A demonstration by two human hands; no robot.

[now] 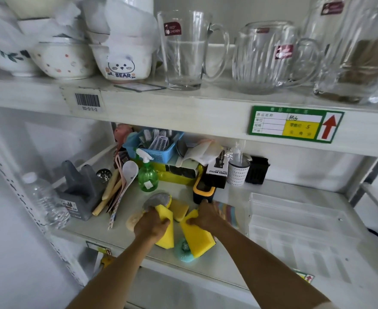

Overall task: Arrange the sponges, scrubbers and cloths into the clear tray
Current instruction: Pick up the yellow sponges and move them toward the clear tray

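Observation:
On the lower shelf, my left hand (151, 225) grips a yellow sponge (166, 235). My right hand (205, 216) grips a second yellow sponge (198, 240). A grey-topped scrubber (158, 199) and a darker yellow sponge (180, 209) lie just behind my hands. A beige round sponge (131, 220) peeks out left of my left hand. Under the right-hand sponge lies a teal mesh scrubber (184, 253). Pastel striped cloths (228, 211) are stacked right of my right hand. The clear tray (299, 221) stands at the right of the shelf, nothing visible inside it.
Behind the sponges stand a green spray bottle (147, 175), a yellow-black box (203, 190), a blue basket (156, 146) and a spray-bottle carton (217, 169). A grey holder (81, 188), spoons and a water bottle (44, 199) crowd the left. Bowls and glass jugs fill the upper shelf.

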